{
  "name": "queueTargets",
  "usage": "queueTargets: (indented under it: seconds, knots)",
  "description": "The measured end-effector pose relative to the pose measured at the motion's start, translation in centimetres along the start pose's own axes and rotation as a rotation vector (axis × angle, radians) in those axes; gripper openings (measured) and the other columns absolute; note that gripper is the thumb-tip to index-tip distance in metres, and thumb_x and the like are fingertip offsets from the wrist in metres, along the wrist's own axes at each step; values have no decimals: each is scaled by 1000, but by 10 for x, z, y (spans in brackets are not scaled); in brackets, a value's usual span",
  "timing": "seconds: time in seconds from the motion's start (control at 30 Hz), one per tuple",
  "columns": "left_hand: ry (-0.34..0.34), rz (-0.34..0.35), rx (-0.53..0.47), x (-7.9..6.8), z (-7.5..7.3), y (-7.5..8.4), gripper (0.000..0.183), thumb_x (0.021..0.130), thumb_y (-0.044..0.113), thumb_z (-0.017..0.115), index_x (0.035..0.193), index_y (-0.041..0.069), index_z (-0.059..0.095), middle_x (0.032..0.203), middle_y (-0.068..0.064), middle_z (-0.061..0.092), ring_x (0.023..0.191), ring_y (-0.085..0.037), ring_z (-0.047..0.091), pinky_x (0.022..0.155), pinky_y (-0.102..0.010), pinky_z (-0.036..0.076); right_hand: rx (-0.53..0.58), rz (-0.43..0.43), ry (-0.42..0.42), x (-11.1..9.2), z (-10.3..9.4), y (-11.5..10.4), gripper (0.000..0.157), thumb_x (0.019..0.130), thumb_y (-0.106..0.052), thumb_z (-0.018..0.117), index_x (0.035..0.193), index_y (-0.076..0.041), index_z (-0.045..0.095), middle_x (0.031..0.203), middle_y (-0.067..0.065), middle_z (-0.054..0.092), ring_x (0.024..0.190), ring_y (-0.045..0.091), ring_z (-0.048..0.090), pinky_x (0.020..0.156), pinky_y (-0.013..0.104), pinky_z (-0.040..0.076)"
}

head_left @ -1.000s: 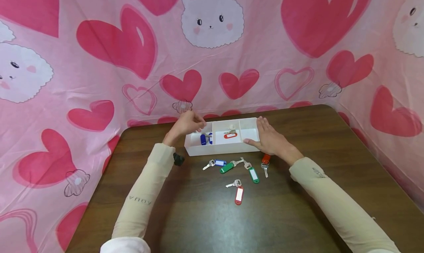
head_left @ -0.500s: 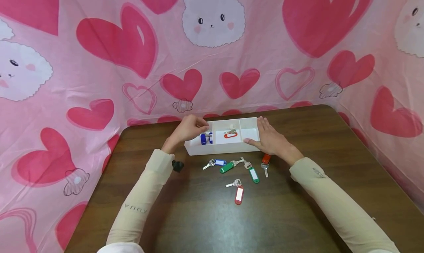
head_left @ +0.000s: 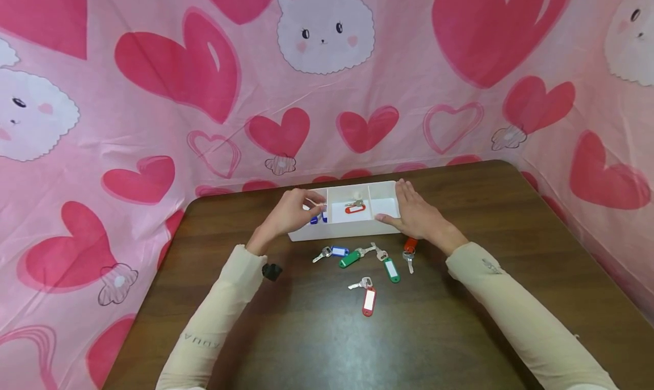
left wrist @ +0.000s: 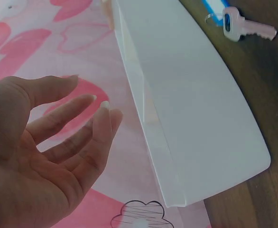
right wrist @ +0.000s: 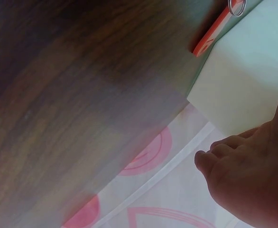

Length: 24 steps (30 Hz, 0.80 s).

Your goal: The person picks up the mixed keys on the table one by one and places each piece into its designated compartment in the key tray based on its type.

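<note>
A white box with three compartments (head_left: 347, 229) stands near the back of the table. Over its left compartment hovers my left hand (head_left: 296, 211), fingers loosely bent; the left wrist view shows nothing between the fingers. Beneath that hand lie blue key tags (head_left: 324, 215), partly hidden by it. My right hand (head_left: 420, 214) rests against the box's right end, fingers extended along it and thumb reaching over the front rim. In the middle compartment lies a key with a red tag (head_left: 355, 209).
In front of the box lie several tagged keys: a blue tag (head_left: 339, 251), a green tag (head_left: 349, 259), another green tag (head_left: 392, 270), a red tag (head_left: 369, 302) and an orange-red tag (head_left: 410, 244) near my right wrist. A pink heart-print cloth (head_left: 214, 83) hangs behind the table.
My left hand has moved slightly right and lower over the left compartment, covering more of the blue tags. The right hand, box and loose keys stay where they were.
</note>
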<state>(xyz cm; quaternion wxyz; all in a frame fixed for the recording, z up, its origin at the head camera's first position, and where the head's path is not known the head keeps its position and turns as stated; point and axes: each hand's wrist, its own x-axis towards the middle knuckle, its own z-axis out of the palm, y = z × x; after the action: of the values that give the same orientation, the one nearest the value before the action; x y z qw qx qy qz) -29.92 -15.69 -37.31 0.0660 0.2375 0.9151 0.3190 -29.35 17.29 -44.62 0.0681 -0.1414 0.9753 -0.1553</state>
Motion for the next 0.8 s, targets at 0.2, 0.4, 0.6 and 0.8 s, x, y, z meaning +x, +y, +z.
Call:
queueTargets:
  seconds: [0.2, 0.4, 0.6, 0.8]
  knots:
    - [-4, 83, 20, -11, 6, 6, 28, 99, 18, 73, 124, 7, 77, 120, -11, 78, 101, -25, 76, 81, -35, 65, -17, 1, 3, 1, 0, 0, 119, 96, -76, 50, 166, 6, 1, 176, 27, 2, 164, 46, 3, 132, 57, 16]
    - [-18, 110, 29, -22, 11, 9, 29, 99, 19, 73, 125, 8, 76, 122, -12, 77, 102, -22, 73, 86, -38, 64, -20, 1, 6, 1, 0, 0, 119, 97, -76, 50, 165, 7, 0, 176, 27, 2, 164, 46, 3, 132, 57, 16]
    - [-35, 110, 33, -30, 16, 8, 30, 99, 19, 73, 126, 8, 76, 120, -12, 77, 103, -22, 72, 87, -37, 63, -11, 3, 1, 1, 0, -1, 119, 96, -77, 51, 166, 6, 0, 176, 27, 2, 164, 46, 3, 132, 57, 17]
    - [-45, 122, 85, -32, 20, 8, 30, 99, 19, 72, 124, 3, 76, 115, -11, 77, 104, -25, 74, 88, -43, 64, -6, 9, 3, 1, 1, 0, 119, 96, -76, 51, 166, 6, 0, 176, 27, 2, 164, 46, 3, 132, 57, 17]
